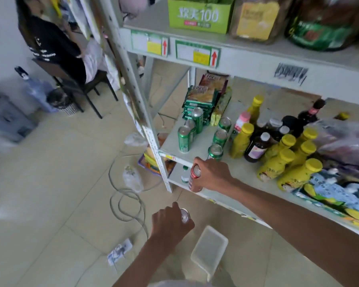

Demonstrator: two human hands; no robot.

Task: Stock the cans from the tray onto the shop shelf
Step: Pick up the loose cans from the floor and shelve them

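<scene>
The right hand (210,175) is closing its grip around a red can (195,179) at the shelf (197,148) edge, at six o'clock from the green cans (215,152). The left hand (170,222) is gripping another can (184,215) from above, near the clear tray (209,247). The cans are looking rigid and smooth, likely slippery; the mid-body seems the safest place to hold.

Bare shelf (197,145) strip — green cans (215,152) either side

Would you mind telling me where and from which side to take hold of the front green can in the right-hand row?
Grip the front green can around its upright side wall, coming from the open shelf front; yellow bottles crowd its right and another can stands close behind.
</scene>
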